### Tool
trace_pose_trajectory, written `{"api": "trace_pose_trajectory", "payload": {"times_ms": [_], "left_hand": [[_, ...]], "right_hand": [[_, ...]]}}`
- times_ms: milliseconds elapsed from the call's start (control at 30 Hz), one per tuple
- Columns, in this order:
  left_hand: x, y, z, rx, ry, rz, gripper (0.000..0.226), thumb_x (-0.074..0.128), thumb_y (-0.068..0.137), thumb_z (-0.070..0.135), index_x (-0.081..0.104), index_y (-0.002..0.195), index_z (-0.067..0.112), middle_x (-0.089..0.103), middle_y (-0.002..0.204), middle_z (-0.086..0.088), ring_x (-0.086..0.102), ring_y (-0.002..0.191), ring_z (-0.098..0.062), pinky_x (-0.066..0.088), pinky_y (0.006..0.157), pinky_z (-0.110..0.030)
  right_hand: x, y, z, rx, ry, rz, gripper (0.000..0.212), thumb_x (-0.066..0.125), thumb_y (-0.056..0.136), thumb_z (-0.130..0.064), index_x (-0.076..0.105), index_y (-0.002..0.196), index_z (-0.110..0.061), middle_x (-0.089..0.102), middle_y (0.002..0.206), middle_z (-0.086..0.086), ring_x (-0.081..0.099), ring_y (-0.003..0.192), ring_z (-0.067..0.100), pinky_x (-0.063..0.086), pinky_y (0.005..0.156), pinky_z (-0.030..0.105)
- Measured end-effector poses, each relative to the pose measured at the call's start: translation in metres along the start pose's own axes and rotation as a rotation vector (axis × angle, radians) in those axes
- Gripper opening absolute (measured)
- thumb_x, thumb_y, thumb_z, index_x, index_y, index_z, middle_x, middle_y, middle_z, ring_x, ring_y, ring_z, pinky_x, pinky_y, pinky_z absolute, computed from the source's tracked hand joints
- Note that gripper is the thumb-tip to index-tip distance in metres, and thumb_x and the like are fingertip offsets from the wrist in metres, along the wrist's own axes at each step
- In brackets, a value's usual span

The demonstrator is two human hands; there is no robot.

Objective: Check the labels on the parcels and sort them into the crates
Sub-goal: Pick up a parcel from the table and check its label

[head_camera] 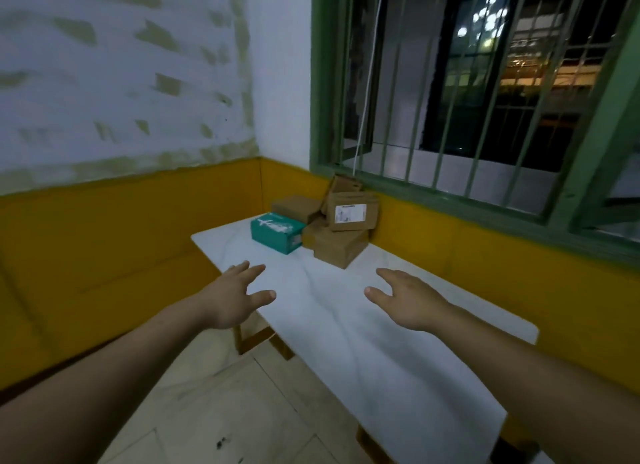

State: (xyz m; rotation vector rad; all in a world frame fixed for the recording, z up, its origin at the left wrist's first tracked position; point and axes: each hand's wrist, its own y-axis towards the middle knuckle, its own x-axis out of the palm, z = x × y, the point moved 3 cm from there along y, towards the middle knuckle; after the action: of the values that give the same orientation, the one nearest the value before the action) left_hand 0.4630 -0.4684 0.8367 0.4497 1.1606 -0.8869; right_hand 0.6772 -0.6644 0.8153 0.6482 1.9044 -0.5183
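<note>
A pile of brown cardboard parcels (337, 245) sits at the far end of a white table (363, 342), in the room's corner. The top parcel (351, 210) leans upright and shows a white label facing me. A teal box (277, 232) lies to the left of the pile. My left hand (235, 295) hovers open over the table's left edge, fingers spread, holding nothing. My right hand (403, 299) is open too, above the table's middle, short of the parcels. No crate is in view.
A yellow and white wall runs behind and left of the table. A green barred window (485, 100) stands above the parcels, with a white cord hanging down. Pale floor tiles (214, 411) lie to the table's left.
</note>
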Motion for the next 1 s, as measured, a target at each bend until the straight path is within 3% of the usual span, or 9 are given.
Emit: {"api": "trace_pose_trajectory", "payload": {"times_ms": [167,333,500,633,700,767,833,933,1000], "left_hand": [[-0.012,0.093,-0.008,-0.016,0.024,0.01,0.072,0.038,0.095,0.058,0.01,0.155,0.028,0.001,0.163,-0.003,0.006,0.149,-0.025,0.013,0.119,-0.041],[-0.032,0.184,-0.006,-0.019,0.011,0.012,0.074,0.038,0.095,0.058,0.009,0.155,0.025,0.004,0.163,-0.003,0.01,0.148,-0.023,0.015,0.117,-0.037],[-0.046,0.276,0.003,0.041,-0.105,0.011,0.065,0.042,0.097,0.049,0.02,0.152,0.022,0.028,0.151,0.005,0.03,0.139,-0.023,0.029,0.106,-0.028],[-0.05,0.357,0.0,0.052,-0.175,-0.015,0.067,0.046,0.093,0.055,0.024,0.152,0.03,0.029,0.155,-0.005,0.042,0.131,-0.027,0.039,0.107,-0.044],[-0.051,0.394,0.005,0.103,-0.18,-0.027,0.063,0.048,0.095,0.05,0.025,0.15,0.03,0.031,0.153,0.001,0.043,0.128,-0.026,0.039,0.104,-0.037],[-0.051,0.436,0.012,0.227,-0.22,-0.041,0.056,0.049,0.099,0.037,0.028,0.149,0.024,0.031,0.133,0.014,0.043,0.123,-0.02,0.035,0.093,-0.024],[-0.055,0.466,0.017,0.288,-0.274,-0.066,0.053,0.053,0.098,0.027,0.032,0.146,0.021,0.037,0.123,0.011,0.044,0.118,-0.015,0.032,0.092,-0.02],[-0.046,0.54,0.008,0.416,-0.296,-0.121,0.046,0.064,0.091,0.03,0.046,0.133,0.03,0.053,0.126,0.008,0.052,0.112,-0.013,0.041,0.101,-0.03],[-0.036,0.587,0.005,0.483,-0.265,-0.12,0.064,0.067,0.082,0.048,0.042,0.138,0.031,0.051,0.136,0.004,0.051,0.123,-0.022,0.042,0.105,-0.041]], "right_hand": [[-0.002,0.101,0.006,-0.013,0.043,0.028,0.072,0.038,0.096,-0.06,0.021,0.154,-0.022,0.022,0.161,0.001,0.025,0.145,0.021,0.023,0.114,0.032],[-0.018,0.185,0.012,-0.031,0.131,0.051,0.058,0.042,0.097,-0.055,0.037,0.146,-0.024,0.039,0.151,0.001,0.041,0.133,0.023,0.036,0.107,0.035],[-0.027,0.26,0.021,-0.016,0.191,0.088,0.059,0.043,0.095,-0.057,0.036,0.147,-0.029,0.041,0.15,-0.001,0.042,0.132,0.022,0.038,0.108,0.039],[-0.03,0.308,0.026,0.044,0.212,0.133,0.067,0.044,0.093,-0.06,0.03,0.151,-0.028,0.035,0.154,-0.004,0.038,0.136,0.019,0.033,0.11,0.031],[-0.03,0.329,0.028,0.081,0.255,0.156,0.057,0.048,0.096,-0.051,0.037,0.147,-0.029,0.041,0.149,-0.005,0.042,0.132,0.018,0.034,0.104,0.025],[-0.028,0.356,0.028,0.135,0.273,0.195,0.05,0.05,0.097,-0.047,0.041,0.144,-0.03,0.044,0.147,-0.004,0.043,0.13,0.017,0.035,0.103,0.025],[-0.023,0.376,0.027,0.188,0.288,0.223,0.051,0.05,0.097,-0.047,0.04,0.144,-0.032,0.042,0.149,-0.004,0.042,0.132,0.018,0.035,0.108,0.029],[-0.017,0.404,0.025,0.297,0.252,0.244,0.058,0.049,0.098,-0.046,0.031,0.15,-0.026,0.036,0.153,0.0,0.034,0.138,0.02,0.027,0.11,0.026],[-0.015,0.42,0.022,0.377,0.238,0.255,0.062,0.047,0.099,-0.046,0.026,0.152,-0.022,0.031,0.155,0.002,0.03,0.141,0.02,0.025,0.108,0.023]]}}
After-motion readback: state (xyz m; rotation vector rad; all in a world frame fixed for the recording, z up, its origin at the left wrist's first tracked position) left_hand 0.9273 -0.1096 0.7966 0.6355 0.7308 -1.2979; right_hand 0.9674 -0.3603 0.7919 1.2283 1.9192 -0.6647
